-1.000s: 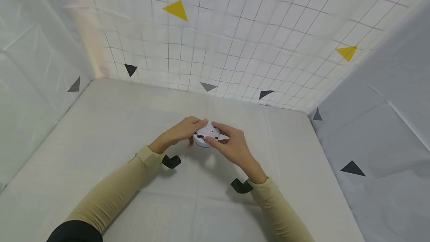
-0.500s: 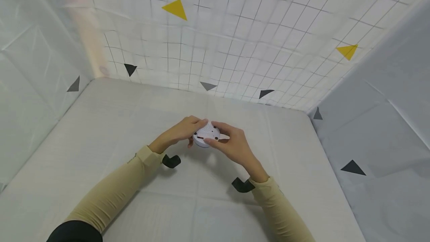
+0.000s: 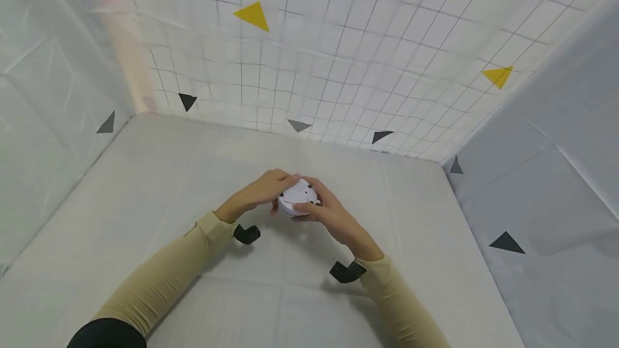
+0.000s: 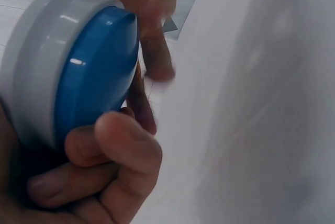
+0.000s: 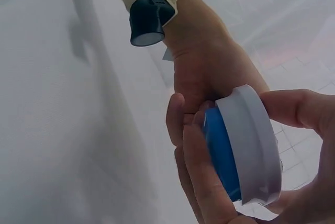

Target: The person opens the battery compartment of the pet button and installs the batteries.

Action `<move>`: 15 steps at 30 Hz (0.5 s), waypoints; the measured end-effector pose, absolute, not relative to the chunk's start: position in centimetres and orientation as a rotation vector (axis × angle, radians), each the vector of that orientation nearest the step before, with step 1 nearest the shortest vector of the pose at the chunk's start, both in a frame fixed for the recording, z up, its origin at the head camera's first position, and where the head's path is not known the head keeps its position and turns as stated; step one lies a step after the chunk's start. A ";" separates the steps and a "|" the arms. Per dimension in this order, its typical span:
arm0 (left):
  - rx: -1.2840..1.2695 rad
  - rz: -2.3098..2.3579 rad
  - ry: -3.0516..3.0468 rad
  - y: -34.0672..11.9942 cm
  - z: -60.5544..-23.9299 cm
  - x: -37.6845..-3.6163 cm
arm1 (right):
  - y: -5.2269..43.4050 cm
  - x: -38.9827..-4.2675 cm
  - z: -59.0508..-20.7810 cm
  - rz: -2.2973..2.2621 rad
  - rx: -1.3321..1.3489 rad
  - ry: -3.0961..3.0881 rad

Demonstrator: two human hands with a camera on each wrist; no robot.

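Between both hands is a round white-and-blue buzzer button (image 3: 297, 192), held above the table with its white underside up. Speaker holes, dark feet and a battery cover show on that underside. Its blue dome (image 4: 97, 72) faces down, as the left wrist view shows. My left hand (image 3: 266, 187) grips the left side, thumb on top and fingers curled beneath. My right hand (image 3: 336, 222) holds the right side, with the thumb lying by the battery cover at the near edge. In the right wrist view the white rim (image 5: 254, 145) sits between the hands.
A white sheet covers the table (image 3: 232, 305). Behind it rises a gridded white curtain (image 3: 309, 69) with yellow and dark triangles. Plain sheets (image 3: 556, 176) hang at both sides. A black wrist camera (image 3: 347, 272) juts from the right sleeve, another black camera (image 3: 247, 234) from the left.
The dark battery slot on the underside, partly uncovered a second ago, is now closed by its cover. My right hand has shifted slightly down, its fingers moved round the rim. The left hand stayed put.
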State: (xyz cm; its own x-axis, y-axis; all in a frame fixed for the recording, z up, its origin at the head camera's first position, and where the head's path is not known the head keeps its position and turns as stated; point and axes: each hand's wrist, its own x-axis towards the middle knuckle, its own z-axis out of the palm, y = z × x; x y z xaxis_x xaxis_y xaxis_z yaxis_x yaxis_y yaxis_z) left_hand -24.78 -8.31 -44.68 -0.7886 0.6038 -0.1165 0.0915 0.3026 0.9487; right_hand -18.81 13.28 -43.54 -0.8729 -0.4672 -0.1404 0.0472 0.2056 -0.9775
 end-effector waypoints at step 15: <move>0.672 1.548 2.076 -8.4 -44.6 -24.7 | 13.5 -18.5 -43.9 -1.706 -0.448 2.066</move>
